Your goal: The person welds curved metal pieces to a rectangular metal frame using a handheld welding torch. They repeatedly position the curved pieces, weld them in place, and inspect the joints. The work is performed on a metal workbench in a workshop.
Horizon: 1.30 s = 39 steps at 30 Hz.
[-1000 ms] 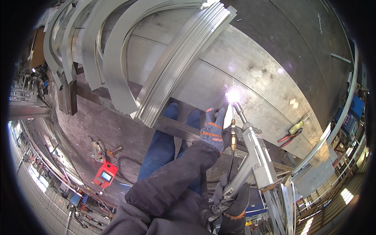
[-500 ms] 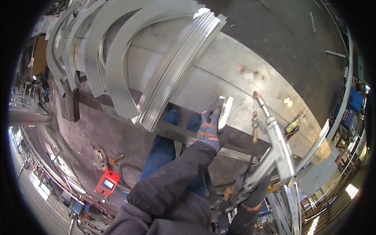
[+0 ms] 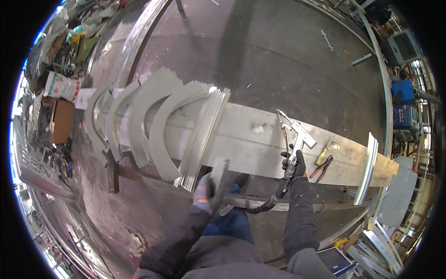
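My left hand (image 3: pixel 205 194), in a grey glove with orange stripes, is closed on a small bent metal piece (image 3: pixel 219 168), both slightly blurred. It is at the near edge of the metal-topped table (image 3: pixel 253 153), just right of a stack of long thin metal strips (image 3: pixel 200 139). My right hand (image 3: pixel 297 165), in a dark glove, wraps the grip of a silver welding gun (image 3: pixel 303 137). The gun's nozzle points away to the far left over the table, and a dark cable runs from its lower end. Close to its right lie red-handled pliers (image 3: pixel 322 169) and a yellow-green-handled tool (image 3: pixel 322 156).
Several curved grey metal plates (image 3: pixel 162 125) lie overlapped on the table's left part. A curved metal strip (image 3: pixel 367 168) crosses its right end. Blue machines (image 3: pixel 403 93) stand at the far right. A white bag (image 3: pixel 62 87) and brown box (image 3: pixel 61 122) sit at the left.
My view has pulled back and shows more of the table. My left hand has moved left with the metal piece, toward the strips. The welding gun has swung up over the table.
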Each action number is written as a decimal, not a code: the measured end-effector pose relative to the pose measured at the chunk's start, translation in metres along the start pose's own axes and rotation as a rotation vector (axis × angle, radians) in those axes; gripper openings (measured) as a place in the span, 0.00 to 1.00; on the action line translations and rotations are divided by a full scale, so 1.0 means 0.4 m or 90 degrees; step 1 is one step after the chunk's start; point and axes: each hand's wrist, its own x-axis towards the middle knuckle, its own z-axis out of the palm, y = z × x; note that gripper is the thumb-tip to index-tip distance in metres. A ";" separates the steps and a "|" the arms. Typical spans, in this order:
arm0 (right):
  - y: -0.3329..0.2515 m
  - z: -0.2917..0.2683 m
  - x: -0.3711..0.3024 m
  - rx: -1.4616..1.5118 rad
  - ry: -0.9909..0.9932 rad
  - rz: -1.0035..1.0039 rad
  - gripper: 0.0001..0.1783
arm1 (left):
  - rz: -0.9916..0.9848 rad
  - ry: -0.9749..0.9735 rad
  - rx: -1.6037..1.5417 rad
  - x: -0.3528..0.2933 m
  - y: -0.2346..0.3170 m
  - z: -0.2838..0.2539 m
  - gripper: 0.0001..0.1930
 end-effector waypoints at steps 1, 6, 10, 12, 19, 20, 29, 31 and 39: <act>0.023 -0.043 0.028 0.022 -0.020 -0.002 0.33 | -0.093 0.029 0.013 -0.021 0.035 -0.055 0.13; 0.085 -0.210 0.139 -0.453 0.131 0.003 0.29 | 0.085 0.267 -0.113 -0.058 0.188 -0.289 0.09; -0.002 -0.175 -0.008 -0.505 0.158 -0.026 0.20 | 0.011 0.190 -0.415 -0.056 0.196 -0.371 0.27; -0.075 -0.085 -0.149 -0.381 -0.008 -0.097 0.17 | -0.002 0.178 -0.507 -0.026 0.150 -0.376 0.28; -0.146 0.367 -0.619 -0.497 -0.411 -0.389 0.43 | -0.343 -0.276 -0.629 0.070 -0.102 -0.206 0.32; -0.160 0.408 -0.650 -0.415 -0.427 -0.339 0.42 | -0.350 -0.381 -0.623 0.055 -0.125 -0.167 0.31; -0.234 0.566 -0.782 -0.361 -0.144 -0.205 0.18 | 0.288 -0.284 0.003 -0.009 0.044 -0.049 0.23; -0.244 0.593 -0.770 -0.284 -0.135 -0.377 0.12 | 0.405 -0.191 -0.002 -0.002 0.130 -0.057 0.22; -0.323 0.704 -0.777 -0.324 -0.172 -0.339 0.37 | 0.494 -0.198 -0.251 -0.038 0.367 0.009 0.20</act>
